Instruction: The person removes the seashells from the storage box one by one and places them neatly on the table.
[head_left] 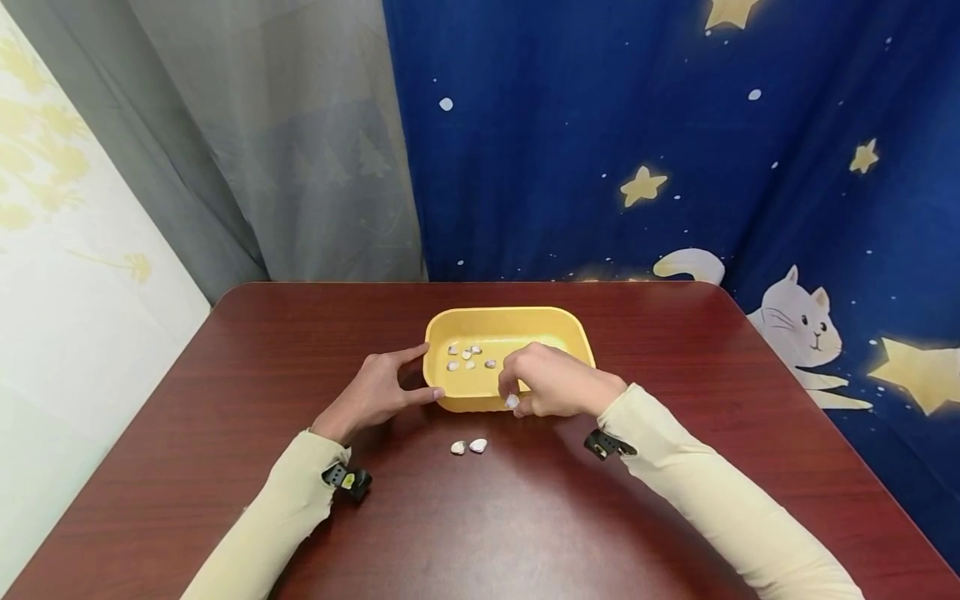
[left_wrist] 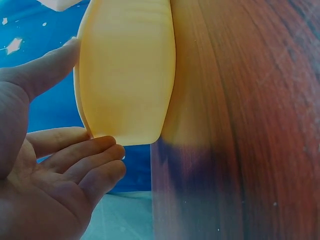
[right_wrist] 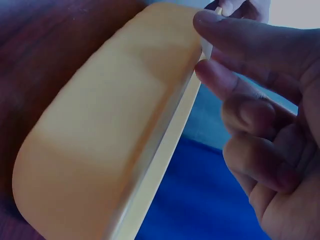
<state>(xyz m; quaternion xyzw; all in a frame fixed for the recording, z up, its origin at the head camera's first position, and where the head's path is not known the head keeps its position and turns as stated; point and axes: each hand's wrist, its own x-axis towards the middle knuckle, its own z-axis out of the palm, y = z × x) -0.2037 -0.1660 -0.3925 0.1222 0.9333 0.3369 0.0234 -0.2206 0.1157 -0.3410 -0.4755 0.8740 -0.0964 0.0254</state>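
A yellow plastic basin (head_left: 468,388) stands on the table, with several small whitish shell-like pieces (head_left: 452,366) on its floor toward the left. My left hand (head_left: 378,387) rests at the basin's left front corner. Its thumb and fingers are spread and fairly straight, with the thumb tip on the front rim and fingertips (left_wrist: 119,151) against the left end. Over the front rim, my right hand (head_left: 551,382) pinches one small white shell-like piece (head_left: 512,401) between thumb and index finger. The other right fingers (right_wrist: 262,160) are curled back toward the palm.
Two more whitish pieces (head_left: 477,446) lie on the dark red wooden table (head_left: 480,525) in front of the basin. Behind the table's far edge hang a grey curtain (head_left: 322,183) and a blue star-patterned curtain (head_left: 525,167). A pale patterned surface (head_left: 75,275) is at the left.
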